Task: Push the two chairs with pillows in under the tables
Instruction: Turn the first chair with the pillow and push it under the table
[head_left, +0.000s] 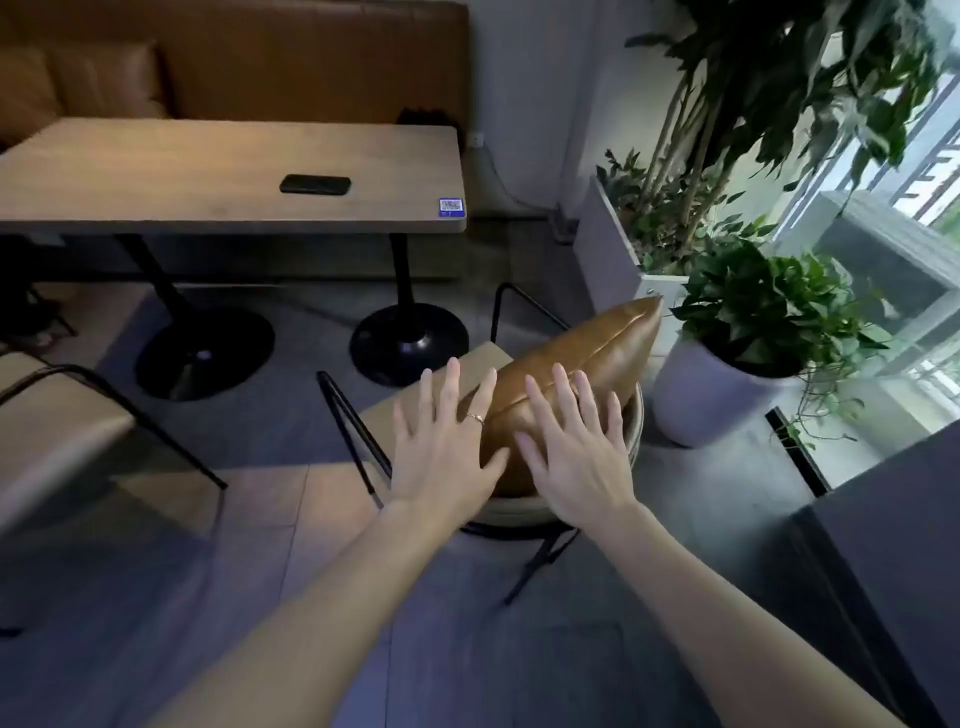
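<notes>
- Chair (483, 364) with a tan leather pillow (576, 374) stands out on the floor, well apart from the desk (208, 176); seat front points toward the desk's right pedestal base (410, 338), so a straight shove should carry it under.
- Pillow leans against the curved backrest (636, 431), tipped on edge, likely to slide if the chair jolts.
- Left hand (447, 441) and right hand (576, 447) sit side by side over the pillow's near end and the backrest top. Each grip is spread wide, fingers apart, clamped on nothing. Flat palms suit pushing, not lifting. Actual contact with the pillow: cannot tell.
- Second chair (67, 415) at left edge, also pulled out; no pillow visible on the part in view.
- Dark phone (315, 184) lies on the desk, clear of the work.
- Potted plant (727, 384) just beside the chair's right; push line should veer left of it.
</notes>
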